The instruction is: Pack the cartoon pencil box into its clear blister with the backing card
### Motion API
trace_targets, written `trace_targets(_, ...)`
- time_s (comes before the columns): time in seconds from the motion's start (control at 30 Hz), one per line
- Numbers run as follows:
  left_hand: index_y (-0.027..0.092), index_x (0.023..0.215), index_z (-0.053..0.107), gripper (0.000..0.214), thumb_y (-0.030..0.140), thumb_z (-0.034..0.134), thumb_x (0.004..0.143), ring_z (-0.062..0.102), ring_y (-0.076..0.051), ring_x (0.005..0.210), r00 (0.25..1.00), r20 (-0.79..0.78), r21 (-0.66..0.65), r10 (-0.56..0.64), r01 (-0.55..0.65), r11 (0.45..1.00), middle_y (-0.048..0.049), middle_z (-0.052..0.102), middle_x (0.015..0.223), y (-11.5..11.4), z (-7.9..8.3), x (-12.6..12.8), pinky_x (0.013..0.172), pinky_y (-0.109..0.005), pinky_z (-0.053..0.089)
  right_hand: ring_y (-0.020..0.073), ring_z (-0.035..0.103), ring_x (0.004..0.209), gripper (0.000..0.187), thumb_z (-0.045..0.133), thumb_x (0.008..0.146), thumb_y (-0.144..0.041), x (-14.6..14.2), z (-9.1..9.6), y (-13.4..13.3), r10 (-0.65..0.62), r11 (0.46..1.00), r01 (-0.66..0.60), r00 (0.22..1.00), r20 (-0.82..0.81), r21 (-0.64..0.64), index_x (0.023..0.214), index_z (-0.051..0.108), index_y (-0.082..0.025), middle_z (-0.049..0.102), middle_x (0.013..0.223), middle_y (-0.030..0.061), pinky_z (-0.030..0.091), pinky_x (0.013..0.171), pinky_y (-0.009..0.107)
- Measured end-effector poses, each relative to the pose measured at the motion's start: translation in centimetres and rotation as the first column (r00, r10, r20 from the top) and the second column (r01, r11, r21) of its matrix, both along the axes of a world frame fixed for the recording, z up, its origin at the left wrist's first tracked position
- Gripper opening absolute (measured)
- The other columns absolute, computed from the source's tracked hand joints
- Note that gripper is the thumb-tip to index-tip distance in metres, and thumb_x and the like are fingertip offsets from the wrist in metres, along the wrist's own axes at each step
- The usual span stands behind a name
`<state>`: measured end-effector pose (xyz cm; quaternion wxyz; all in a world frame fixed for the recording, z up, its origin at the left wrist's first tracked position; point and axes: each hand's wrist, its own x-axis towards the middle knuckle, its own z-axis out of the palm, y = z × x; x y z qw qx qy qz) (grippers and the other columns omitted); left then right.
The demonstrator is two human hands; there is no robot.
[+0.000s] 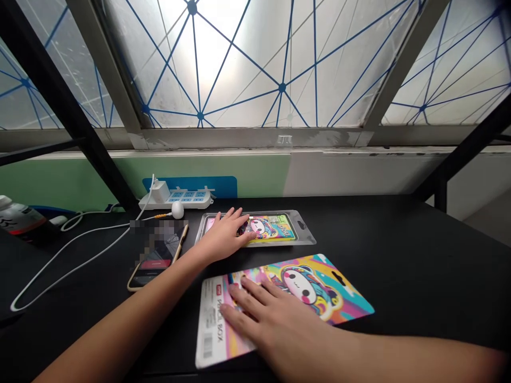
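In the head view, the likeliest trouble is slipping. The glossy printed card [333, 290] lies flat on the black bench [403, 266], and a sideways push from the palm could make it skate across the smooth top. The clear plastic blister tray [304, 234] could shift or tilt if pressed unevenly at its edge, which might loosen the colourful insert [277, 227] inside it. The smartphone [154, 263] lies just beside the left wrist, so a careless sweep of that arm could knock it. The white cable [75, 263] loops across the bench nearby and could snag a forearm.

The right hand [275, 314] is open, with fingers spread and lying flat on the printed card, close to its barcode end, and it grips nothing. The left hand [223, 236] is also open, its fingers lightly curved and resting over the tray's left part and the insert, not clenched around either.
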<state>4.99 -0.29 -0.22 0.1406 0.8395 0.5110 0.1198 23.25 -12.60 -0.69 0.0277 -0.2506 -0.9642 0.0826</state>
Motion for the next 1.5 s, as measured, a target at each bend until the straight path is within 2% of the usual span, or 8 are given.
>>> trace_targets(0.1,0.018,0.151,0.048,0.063,0.055,0.044,0.101,0.019,-0.036,0.156,1.0,0.022,0.028,0.009,-0.009,1.0,-0.016,0.031,0.166,-0.4,-0.3,0.2,0.123,-0.06,0.015,0.0397,0.041,0.145,0.062,0.047,0.101,-0.053,-2.5,-0.6,2.3,-0.06,0.998,0.06,0.996,-0.058,-0.006,0.15,0.048,-0.015,0.048,0.156,0.0191,0.037,0.115,0.06)
trace_targets(0.27,0.019,0.144,0.055,0.057,0.052,0.049,0.099,0.028,-0.037,0.153,0.998,0.06,0.083,0.036,-0.041,0.996,-0.0168,0.04,0.161,-0.5,-0.8,0.3,0.122,-0.061,0.019,0.032,0.049,0.137,0.042,0.046,0.102,-0.035,-4.4,-1.3,5.2,-0.055,0.996,0.068,0.973,-0.224,0.053,0.136,0.058,-0.013,0.06,0.144,0.0173,0.041,0.11,0.049)
trace_targets(0.47,0.02,0.13,0.065,0.042,0.044,0.053,0.099,0.045,-0.034,0.144,0.992,0.115,0.187,0.059,-0.08,0.979,-0.014,0.054,0.152,-0.6,-0.9,0.5,0.119,-0.054,0.031,0.0247,0.064,0.095,0.023,0.049,0.099,-0.025,-4.4,-2.6,5.7,0.085,0.976,-0.016,0.947,-0.31,0.218,0.1,0.069,-0.016,0.074,0.099,0.0105,0.048,0.091,0.039)
trace_targets(0.57,0.019,0.117,0.07,0.033,0.037,0.048,0.101,0.059,-0.029,0.127,0.987,0.138,0.267,0.082,-0.117,0.957,-0.0123,0.067,0.135,-0.8,-0.5,0.3,0.109,-0.044,0.043,0.0206,0.06,0.079,0.024,0.047,0.098,-0.021,-3.5,-1.9,6.4,0.176,0.933,-0.047,0.925,-0.337,0.357,0.087,0.068,-0.018,0.069,0.081,0.0059,0.047,0.079,0.034)
trace_targets(0.67,0.02,0.108,0.072,0.03,0.035,0.046,0.102,0.065,-0.029,0.111,0.991,0.111,0.314,0.069,-0.101,0.944,-0.0103,0.074,0.117,-1.0,0.0,-0.1,0.099,-0.043,0.047,0.0216,0.056,0.078,0.029,0.043,0.099,-0.021,-1.9,0.0,7.8,0.113,0.901,0.067,0.918,-0.38,0.429,0.081,0.066,-0.019,0.067,0.079,0.007,0.046,0.078,0.036)
trace_targets(0.9,0.018,0.108,0.071,0.029,0.034,0.048,0.1,0.063,-0.031,0.105,0.999,-0.01,0.349,0.051,-0.045,0.936,-0.0125,0.073,0.111,-0.6,0.4,-1.1,0.094,-0.043,0.047,0.0292,0.058,0.102,0.029,0.053,0.099,-0.038,3.8,3.3,13.5,-0.418,0.89,0.434,0.899,-0.129,0.141,0.107,0.068,-0.014,0.066,0.11,0.0149,0.048,0.086,0.041)
trace_targets(1.2,0.018,0.119,0.068,0.032,0.034,0.049,0.099,0.058,-0.031,0.111,0.995,-0.074,0.346,0.072,-0.042,0.937,-0.0125,0.067,0.12,-0.3,-0.1,-1.2,0.096,-0.046,0.046,0.0357,0.058,0.114,0.069,0.07,0.076,-0.07,6.2,4.5,17.6,-0.394,0.907,0.407,0.91,0.127,-0.105,0.12,0.069,-0.018,0.061,0.123,0.0157,0.051,0.088,0.041)
trace_targets(1.5,0.017,0.127,0.064,0.042,0.047,0.053,0.099,0.061,-0.031,0.111,0.991,-0.1,0.358,0.089,-0.047,0.933,-0.0125,0.068,0.121,-0.3,0.6,-1.7,0.094,-0.045,0.048,0.035,0.056,0.11,0.054,0.079,0.071,-0.061,5.5,3.7,17.6,-0.442,0.897,0.439,0.895,0.057,0.054,0.101,0.068,-0.019,0.061,0.114,0.0136,0.045,0.09,0.044)
